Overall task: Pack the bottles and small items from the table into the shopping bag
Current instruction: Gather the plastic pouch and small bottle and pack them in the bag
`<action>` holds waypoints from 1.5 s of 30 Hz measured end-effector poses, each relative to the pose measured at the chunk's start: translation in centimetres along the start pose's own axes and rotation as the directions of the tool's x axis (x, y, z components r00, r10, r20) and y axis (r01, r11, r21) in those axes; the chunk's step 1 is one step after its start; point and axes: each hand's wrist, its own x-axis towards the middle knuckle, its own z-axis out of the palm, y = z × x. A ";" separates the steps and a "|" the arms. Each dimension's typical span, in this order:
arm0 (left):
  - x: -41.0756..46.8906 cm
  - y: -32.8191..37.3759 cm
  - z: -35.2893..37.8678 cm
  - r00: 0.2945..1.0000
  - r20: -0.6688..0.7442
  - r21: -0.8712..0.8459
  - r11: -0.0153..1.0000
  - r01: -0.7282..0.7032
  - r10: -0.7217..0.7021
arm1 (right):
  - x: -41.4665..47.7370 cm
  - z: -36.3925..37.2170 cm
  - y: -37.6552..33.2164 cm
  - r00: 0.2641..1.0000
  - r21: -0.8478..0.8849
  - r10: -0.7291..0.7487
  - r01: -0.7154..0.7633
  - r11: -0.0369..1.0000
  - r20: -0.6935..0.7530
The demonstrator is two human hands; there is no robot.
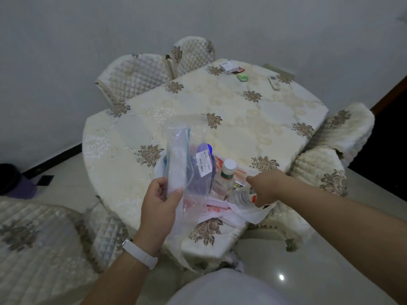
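My left hand [161, 195] grips a clear plastic pouch [182, 150] and holds it upright above the near table edge; a purple item with a white label [203, 164] shows through it. The white shopping bag [240, 213] lies open on the table [231, 111] just right of that hand. Inside it stand a clear bottle with a white cap and green label [226, 173] and a crumpled clear bottle [241, 198] beside red packaging. My right hand [267, 187] is closed on the bag's right rim, holding it open.
At the table's far end lie a white box [229, 66], a green packet [242, 77] and a white remote [274, 82]. Quilted chairs [132, 75] ring the table on all sides. A dark bin [11, 179] stands on the floor at left.
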 end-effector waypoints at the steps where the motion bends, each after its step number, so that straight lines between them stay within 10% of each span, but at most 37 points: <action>1: -0.1 0.0 -0.1 1.000 0.002 0.003 1.000 0.006 -0.006 | 0.2 -0.4 -0.1 1.000 -0.012 -0.007 0.007 1.000 0.003; 9: -0.1 0.5 0.1 1.000 0.013 0.038 0.999 -0.001 0.001 | 1.2 -3.3 -0.9 0.986 -0.087 0.043 -0.058 0.995 -0.164; 14: 0.9 1.3 0.2 0.998 0.047 0.079 0.996 -0.039 0.035 | 0.7 -3.9 0.3 0.957 0.252 0.107 -0.037 0.967 -0.269; 23: 6.1 6.3 2.8 0.979 0.120 0.110 0.978 -0.178 0.165 | 1.2 -0.6 4.7 0.907 0.982 0.382 0.143 0.124 -0.180; 31: 11.4 11.7 6.4 0.958 0.163 0.211 0.941 -0.265 0.234 | 5.1 4.2 7.3 0.974 0.905 0.100 0.147 0.400 -0.202; 45: 20.1 14.5 13.3 0.858 0.476 0.555 0.690 -0.464 0.194 | 8.6 4.7 9.0 0.975 0.858 -0.206 0.177 0.482 -0.085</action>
